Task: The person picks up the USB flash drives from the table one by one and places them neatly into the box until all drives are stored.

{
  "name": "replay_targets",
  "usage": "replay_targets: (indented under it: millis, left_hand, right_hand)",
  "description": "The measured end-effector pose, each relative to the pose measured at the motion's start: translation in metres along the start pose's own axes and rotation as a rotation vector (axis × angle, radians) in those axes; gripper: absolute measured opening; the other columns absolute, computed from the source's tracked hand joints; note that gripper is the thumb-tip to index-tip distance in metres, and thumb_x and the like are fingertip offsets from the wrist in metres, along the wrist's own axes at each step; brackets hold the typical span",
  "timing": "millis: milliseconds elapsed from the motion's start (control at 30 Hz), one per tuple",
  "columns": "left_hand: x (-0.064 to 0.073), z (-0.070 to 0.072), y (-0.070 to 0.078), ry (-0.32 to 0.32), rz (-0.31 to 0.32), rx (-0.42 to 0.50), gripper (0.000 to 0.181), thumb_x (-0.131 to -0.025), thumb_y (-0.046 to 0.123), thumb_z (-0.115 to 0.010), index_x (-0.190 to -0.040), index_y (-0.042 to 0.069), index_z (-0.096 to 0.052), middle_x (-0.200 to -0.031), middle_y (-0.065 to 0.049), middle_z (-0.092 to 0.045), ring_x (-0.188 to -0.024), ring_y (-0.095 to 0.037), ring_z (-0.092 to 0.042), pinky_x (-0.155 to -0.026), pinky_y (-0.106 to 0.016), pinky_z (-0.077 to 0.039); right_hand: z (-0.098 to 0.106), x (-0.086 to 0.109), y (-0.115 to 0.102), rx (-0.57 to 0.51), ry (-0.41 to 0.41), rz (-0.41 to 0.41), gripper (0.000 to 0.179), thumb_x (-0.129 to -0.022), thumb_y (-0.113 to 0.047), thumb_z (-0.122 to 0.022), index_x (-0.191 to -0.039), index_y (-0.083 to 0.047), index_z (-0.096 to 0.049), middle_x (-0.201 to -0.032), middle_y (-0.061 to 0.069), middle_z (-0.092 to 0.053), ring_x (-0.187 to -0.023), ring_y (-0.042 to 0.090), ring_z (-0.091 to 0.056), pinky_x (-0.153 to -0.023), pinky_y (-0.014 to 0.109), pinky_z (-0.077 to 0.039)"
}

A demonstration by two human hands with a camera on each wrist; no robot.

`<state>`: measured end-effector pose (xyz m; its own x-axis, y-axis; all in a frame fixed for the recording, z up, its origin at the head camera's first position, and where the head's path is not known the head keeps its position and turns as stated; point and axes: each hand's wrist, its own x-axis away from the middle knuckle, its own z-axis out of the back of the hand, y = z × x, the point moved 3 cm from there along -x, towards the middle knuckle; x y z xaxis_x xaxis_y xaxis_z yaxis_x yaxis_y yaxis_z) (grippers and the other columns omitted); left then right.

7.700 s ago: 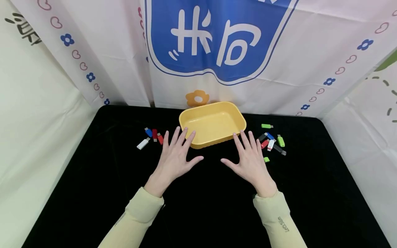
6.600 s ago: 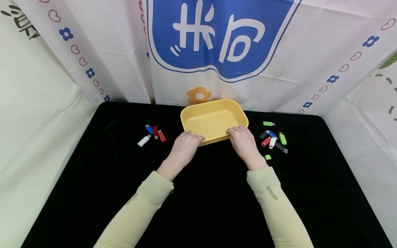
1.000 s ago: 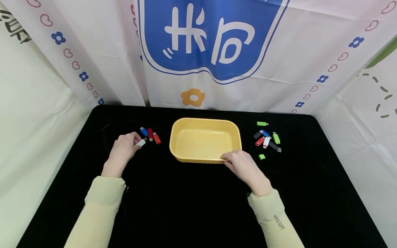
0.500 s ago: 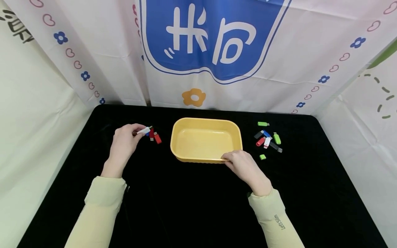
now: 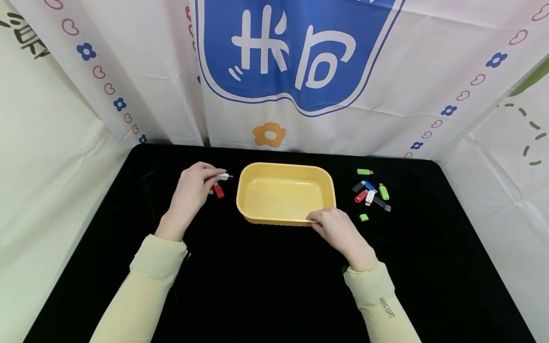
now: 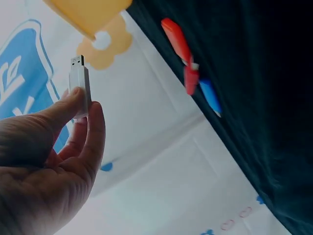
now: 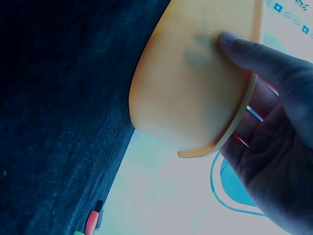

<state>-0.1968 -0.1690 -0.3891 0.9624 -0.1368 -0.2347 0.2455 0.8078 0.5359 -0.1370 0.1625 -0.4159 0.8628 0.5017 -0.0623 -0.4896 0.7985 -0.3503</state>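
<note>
A white USB stick is pinched between the thumb and fingers of my left hand, its metal plug pointing away from the palm. The stick is held above the table, left of a yellow plastic basin. My right hand grips the basin's near right rim, thumb on the outer wall and fingers over the inside, as the right wrist view shows. Below the left hand lie a bright red USB stick, a darker red one and a blue one; the hand hides the blue one in the head view.
Right of the basin lies a loose group of USB sticks, among them green, white, red and black ones. A small green piece lies nearer. A printed curtain hangs behind the black table.
Earlier both hands held the basin, which has since moved nearer. The left hand then took the white USB stick from the table, lifted it and carried it right toward the basin.
</note>
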Motion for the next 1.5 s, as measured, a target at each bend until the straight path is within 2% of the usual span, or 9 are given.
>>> replay_targets:
  millis: [233, 333, 467, 633, 833, 933, 1100, 1300, 1500]
  left_hand:
    - [-0.009, -0.008, 0.018, -0.05, -0.05, -0.021, 0.022, -0.094, 0.004, -0.066, -0.113, 0.008, -0.076, -0.115, -0.015, -0.067, -0.104, -0.033, -0.065, -0.086, -0.045, -0.056]
    - [-0.011, -0.012, 0.024, -0.071, -0.064, -0.031, 0.021, -0.094, 0.005, -0.066, -0.112, 0.008, -0.076, -0.114, -0.013, -0.067, -0.096, -0.03, -0.066, -0.079, -0.043, -0.058]
    - [-0.011, -0.019, 0.033, -0.095, -0.094, -0.048, 0.021, -0.094, 0.006, -0.066, -0.112, 0.008, -0.076, -0.113, -0.012, -0.067, -0.096, -0.029, -0.066, -0.078, -0.04, -0.058]
    - [-0.012, -0.027, 0.042, -0.111, -0.169, -0.092, 0.019, -0.094, 0.004, -0.066, -0.109, 0.006, -0.077, -0.114, -0.014, -0.068, -0.104, -0.033, -0.064, -0.087, -0.041, -0.057]
    - [-0.014, -0.034, 0.047, -0.178, -0.247, -0.126, 0.026, -0.09, -0.008, -0.064, -0.111, 0.003, -0.076, -0.118, -0.016, -0.066, -0.109, -0.032, -0.06, -0.093, -0.04, -0.055]
    - [-0.015, -0.038, 0.049, -0.194, -0.28, -0.179, 0.029, -0.089, -0.012, -0.064, -0.11, 0.005, -0.076, -0.115, -0.014, -0.067, -0.107, -0.03, -0.06, -0.092, -0.038, -0.055]
    - [-0.018, -0.044, 0.052, -0.211, -0.303, -0.251, 0.031, -0.089, -0.012, -0.064, -0.109, 0.007, -0.077, -0.109, -0.01, -0.067, -0.102, -0.027, -0.061, -0.091, -0.034, -0.056]
    - [-0.02, -0.05, 0.053, -0.265, -0.315, -0.284, 0.033, -0.089, -0.014, -0.062, -0.11, 0.007, -0.076, -0.118, -0.012, -0.066, -0.109, -0.028, -0.06, -0.089, -0.034, -0.057]
    - [-0.024, -0.055, 0.058, -0.284, -0.363, -0.395, 0.03, -0.091, -0.012, -0.061, -0.107, 0.007, -0.077, -0.116, -0.013, -0.067, -0.106, -0.028, -0.06, -0.087, -0.031, -0.057]
  right_hand:
    - [0.0, 0.001, 0.0, -0.002, 0.01, 0.004, 0.009, -0.089, -0.008, -0.073, -0.09, -0.016, -0.076, -0.085, -0.005, -0.074, -0.073, 0.007, -0.063, -0.071, 0.032, -0.054]
    - [0.0, 0.0, 0.0, 0.004, 0.015, 0.007, 0.009, -0.089, -0.007, -0.073, -0.09, -0.016, -0.076, -0.085, -0.005, -0.075, -0.073, 0.007, -0.063, -0.071, 0.032, -0.054]
    - [0.0, 0.0, 0.001, 0.003, 0.018, 0.008, 0.009, -0.089, -0.008, -0.073, -0.09, -0.016, -0.076, -0.085, -0.005, -0.074, -0.072, 0.007, -0.063, -0.07, 0.032, -0.054]
    - [0.0, 0.0, 0.001, -0.001, 0.017, 0.007, 0.008, -0.089, -0.008, -0.073, -0.09, -0.016, -0.076, -0.085, -0.005, -0.075, -0.073, 0.007, -0.064, -0.071, 0.033, -0.054]
    - [-0.001, 0.0, 0.002, -0.003, 0.019, 0.005, 0.008, -0.089, -0.009, -0.074, -0.09, -0.016, -0.076, -0.086, -0.005, -0.075, -0.074, 0.007, -0.064, -0.071, 0.033, -0.055]
    - [-0.001, 0.0, 0.002, -0.003, 0.018, 0.007, 0.008, -0.089, -0.009, -0.074, -0.09, -0.016, -0.076, -0.085, -0.005, -0.075, -0.074, 0.007, -0.064, -0.071, 0.032, -0.055]
    - [-0.001, 0.0, 0.002, 0.001, 0.021, 0.01, 0.009, -0.089, -0.008, -0.074, -0.09, -0.016, -0.077, -0.085, -0.005, -0.075, -0.073, 0.007, -0.064, -0.071, 0.032, -0.055]
    - [-0.001, 0.0, 0.002, -0.001, 0.018, 0.007, 0.01, -0.089, -0.008, -0.073, -0.09, -0.016, -0.077, -0.086, -0.005, -0.075, -0.073, 0.006, -0.063, -0.07, 0.031, -0.054]
    - [-0.001, -0.001, 0.001, -0.002, 0.023, 0.013, 0.01, -0.089, -0.007, -0.073, -0.09, -0.016, -0.077, -0.086, -0.005, -0.075, -0.074, 0.006, -0.064, -0.071, 0.032, -0.055]
